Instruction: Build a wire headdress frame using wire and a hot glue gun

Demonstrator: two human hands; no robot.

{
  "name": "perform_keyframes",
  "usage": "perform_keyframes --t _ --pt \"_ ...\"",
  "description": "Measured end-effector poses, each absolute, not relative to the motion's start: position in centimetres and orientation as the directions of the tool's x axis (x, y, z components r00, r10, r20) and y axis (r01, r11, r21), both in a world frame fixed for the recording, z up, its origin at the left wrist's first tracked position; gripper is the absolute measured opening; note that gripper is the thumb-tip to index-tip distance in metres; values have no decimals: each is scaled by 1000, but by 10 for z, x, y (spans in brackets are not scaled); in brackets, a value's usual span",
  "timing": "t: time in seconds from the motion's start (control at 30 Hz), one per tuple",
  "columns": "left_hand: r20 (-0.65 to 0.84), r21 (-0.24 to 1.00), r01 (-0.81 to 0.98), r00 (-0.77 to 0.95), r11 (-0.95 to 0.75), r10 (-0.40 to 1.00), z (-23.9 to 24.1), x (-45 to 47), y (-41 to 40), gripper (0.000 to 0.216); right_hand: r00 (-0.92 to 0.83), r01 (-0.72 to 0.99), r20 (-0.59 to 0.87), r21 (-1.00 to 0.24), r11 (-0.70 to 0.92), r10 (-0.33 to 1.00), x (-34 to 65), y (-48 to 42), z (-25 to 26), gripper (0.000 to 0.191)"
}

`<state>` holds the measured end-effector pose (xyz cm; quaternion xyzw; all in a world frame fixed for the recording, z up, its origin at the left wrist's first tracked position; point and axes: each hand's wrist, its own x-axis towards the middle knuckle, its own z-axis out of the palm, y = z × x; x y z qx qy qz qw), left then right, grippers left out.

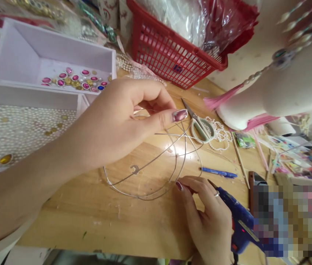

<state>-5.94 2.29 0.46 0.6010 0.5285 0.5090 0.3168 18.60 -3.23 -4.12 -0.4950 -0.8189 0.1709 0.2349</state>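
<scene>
My left hand point(117, 117) is raised over the wooden table point(89, 213), thumb and fingers pinched on the top of a thin silver wire frame point(150, 169) made of several curved loops. My right hand point(208, 217) grips a blue glue gun point(241, 221), its nozzle hidden behind my fingers at the frame's lower right edge. The index finger stretches out to the wire there. The frame's lower loop rests on the table.
White compartment trays hold pink and gold gems point(75, 79) and small pearls point(20, 132) at the left. A red basket point(169, 55) stands at the back. Scissors point(201, 123), a pearl string point(222, 134), a blue pen point(219, 172), sticks and a white mannequin bust point(283, 92) lie right.
</scene>
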Motion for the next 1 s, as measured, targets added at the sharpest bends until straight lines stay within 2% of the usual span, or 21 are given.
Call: perform_keyframes --t 0.23,0.57,1.0 --pt "216 924 344 -110 -167 970 8 -58 22 8 -409 740 247 -473 478 878 187 -32 -44 17" --pt "240 901 391 -87 -188 967 7 -58 21 12 -389 748 275 -463 475 879 188 -33 -45 17" --pt "233 915 355 -84 -190 969 9 -57 23 14 -402 737 271 -470 485 874 186 -30 -43 18"
